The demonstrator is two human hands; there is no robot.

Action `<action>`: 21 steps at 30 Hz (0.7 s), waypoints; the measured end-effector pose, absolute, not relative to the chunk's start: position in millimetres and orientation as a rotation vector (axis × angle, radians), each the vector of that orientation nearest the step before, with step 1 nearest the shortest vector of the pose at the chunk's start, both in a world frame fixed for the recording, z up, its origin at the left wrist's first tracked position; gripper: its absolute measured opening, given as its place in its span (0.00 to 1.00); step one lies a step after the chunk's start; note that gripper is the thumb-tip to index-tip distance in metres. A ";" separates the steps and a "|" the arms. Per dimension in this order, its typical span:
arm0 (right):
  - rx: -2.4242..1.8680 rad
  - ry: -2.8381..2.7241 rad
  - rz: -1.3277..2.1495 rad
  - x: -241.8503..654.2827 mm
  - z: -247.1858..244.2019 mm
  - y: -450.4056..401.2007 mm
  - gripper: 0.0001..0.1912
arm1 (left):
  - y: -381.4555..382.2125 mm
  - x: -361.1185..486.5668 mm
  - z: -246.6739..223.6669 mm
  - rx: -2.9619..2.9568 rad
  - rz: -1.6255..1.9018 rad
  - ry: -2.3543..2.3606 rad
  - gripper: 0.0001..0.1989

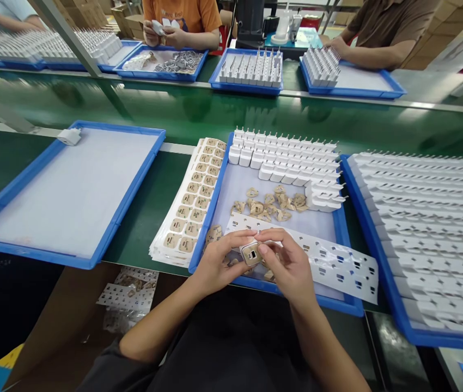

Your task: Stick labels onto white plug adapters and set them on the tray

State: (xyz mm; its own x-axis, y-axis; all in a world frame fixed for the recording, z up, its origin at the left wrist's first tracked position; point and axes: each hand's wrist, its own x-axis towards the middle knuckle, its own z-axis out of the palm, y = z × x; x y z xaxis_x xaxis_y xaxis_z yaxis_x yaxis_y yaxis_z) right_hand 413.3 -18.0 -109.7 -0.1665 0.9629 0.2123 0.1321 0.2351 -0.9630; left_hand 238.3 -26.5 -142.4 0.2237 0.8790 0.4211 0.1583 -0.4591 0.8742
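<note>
Between my two hands a small white charger [251,255] is held, a tan sticker on its end face around a dark port. My left hand [220,262] grips it from the left with curled fingers. From the right, my right hand [287,262] has its thumb against the edge of that face. Below them lies a blue-rimmed tray [203,231] with rows of white chargers [284,158] at its back. Crumpled tan pieces [274,204] are scattered in the middle, and a white punched sheet [337,267] reaches over the tray's right rim.
A stack of sticker sheets [190,209] lies left of the tray. Further left, another blue tray [127,204] has one charger [69,136] on its corner. A tray full of chargers [439,239] stands at right. Across the green line, people work by more trays [245,87].
</note>
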 end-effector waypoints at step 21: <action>-1.552 -1.856 0.026 459.6 -118.7 21.0 0.21 | -21.2 215.2 -113.7 1.600 1.255 1.412 0.20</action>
